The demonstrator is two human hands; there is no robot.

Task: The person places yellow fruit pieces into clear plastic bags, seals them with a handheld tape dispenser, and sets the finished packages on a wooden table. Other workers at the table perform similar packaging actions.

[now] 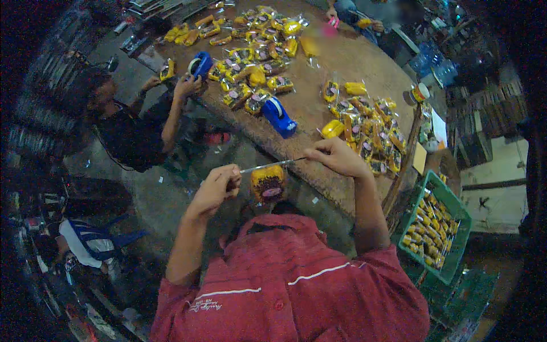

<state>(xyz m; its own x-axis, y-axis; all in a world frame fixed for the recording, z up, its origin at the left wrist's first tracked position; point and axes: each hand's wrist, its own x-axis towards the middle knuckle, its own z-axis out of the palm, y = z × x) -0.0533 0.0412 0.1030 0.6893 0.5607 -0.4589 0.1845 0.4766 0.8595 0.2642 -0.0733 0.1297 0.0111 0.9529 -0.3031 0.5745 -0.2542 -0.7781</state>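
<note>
A narrow shiny strip (273,164) is drawn taut between my two hands, tilted up slightly to the right. My left hand (217,188) pinches its left end, and my right hand (337,157) pinches the right end over the table's near edge. Whether the strip is tape or the stretched mouth of a plastic bag, I cannot tell. Just below it hangs a yellow bread roll (268,184) with dark sprinkles and a pink label, in clear wrapping. A blue tape dispenser (280,119) lies on the wooden table (312,164) beyond my hands.
Wrapped rolls lie in a left pile (256,55) and a right pile (367,128). A person (132,124) at left holds a wrapped roll and touches another blue dispenser (200,64). A green crate (459,252) of wrapped rolls stands at right. Another person (348,17) is across the table.
</note>
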